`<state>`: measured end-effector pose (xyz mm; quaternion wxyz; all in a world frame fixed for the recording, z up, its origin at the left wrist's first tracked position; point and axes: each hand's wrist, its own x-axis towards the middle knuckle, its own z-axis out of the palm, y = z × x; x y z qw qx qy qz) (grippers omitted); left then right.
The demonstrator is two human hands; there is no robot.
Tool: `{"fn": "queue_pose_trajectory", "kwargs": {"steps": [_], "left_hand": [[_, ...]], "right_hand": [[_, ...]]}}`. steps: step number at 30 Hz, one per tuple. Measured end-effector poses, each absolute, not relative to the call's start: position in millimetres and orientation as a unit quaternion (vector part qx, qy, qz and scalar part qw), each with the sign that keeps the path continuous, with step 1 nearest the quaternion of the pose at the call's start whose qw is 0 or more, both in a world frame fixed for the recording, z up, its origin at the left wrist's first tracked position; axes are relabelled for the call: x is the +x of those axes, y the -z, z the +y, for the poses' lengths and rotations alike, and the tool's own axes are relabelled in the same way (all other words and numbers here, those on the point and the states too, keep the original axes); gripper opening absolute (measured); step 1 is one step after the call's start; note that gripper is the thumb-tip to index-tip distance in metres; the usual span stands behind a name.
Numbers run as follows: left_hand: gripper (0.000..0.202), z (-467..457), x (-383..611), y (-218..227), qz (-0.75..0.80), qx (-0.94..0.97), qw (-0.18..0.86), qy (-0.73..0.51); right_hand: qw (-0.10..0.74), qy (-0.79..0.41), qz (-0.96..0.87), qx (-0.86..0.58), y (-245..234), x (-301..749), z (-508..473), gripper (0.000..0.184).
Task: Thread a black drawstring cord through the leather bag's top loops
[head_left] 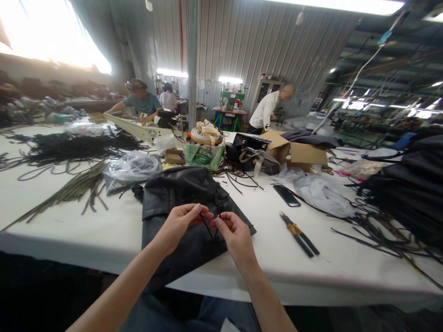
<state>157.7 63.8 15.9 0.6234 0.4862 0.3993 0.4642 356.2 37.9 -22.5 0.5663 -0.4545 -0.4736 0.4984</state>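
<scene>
A black bag lies in front of me, its lower part hanging over the table's front edge. Above its surface, my left hand pinches a thin black cord between thumb and fingers. Close beside it, my right hand is also closed in a pinch on the cord, which bends down in a loop between the two hands. A black strap with a buckle runs down the bag just behind my fingers. The exact cord ends are hidden by my fingertips.
Pliers with black handles and a phone lie right on the white table. Black cords and a plastic bag lie left. A green tub and cardboard box stand behind; black bags pile right. People work beyond.
</scene>
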Motion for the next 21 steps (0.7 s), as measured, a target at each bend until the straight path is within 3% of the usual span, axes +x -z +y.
{"fn": "queue_pose_trajectory", "kwargs": {"steps": [2,6,8,16,18,21], "left_hand": [[0.061,62,156,-14,0.400,0.484,0.622,-0.468],[0.057,59,154,-8,0.408,0.498,0.605,-0.467],[0.055,57,155,-5,0.413,0.501,0.599,-0.468],[0.046,36,164,2,0.464,0.649,0.443,-0.410],[0.044,28,158,8,0.484,0.662,0.398,-0.412],[0.050,21,141,27,0.516,0.650,0.339,-0.443]], "right_hand": [[0.563,-0.455,-0.490,-0.485,27,361,42,0.043],[0.572,-0.190,-0.562,-0.566,31,368,41,0.045],[0.575,-0.112,-0.595,-0.551,26,367,36,0.035],[0.562,-0.286,-0.635,-0.446,-10,338,25,0.019],[0.570,-0.313,-0.620,-0.439,-16,331,25,0.023],[0.595,-0.464,-0.501,-0.423,-19,320,23,0.033]]}}
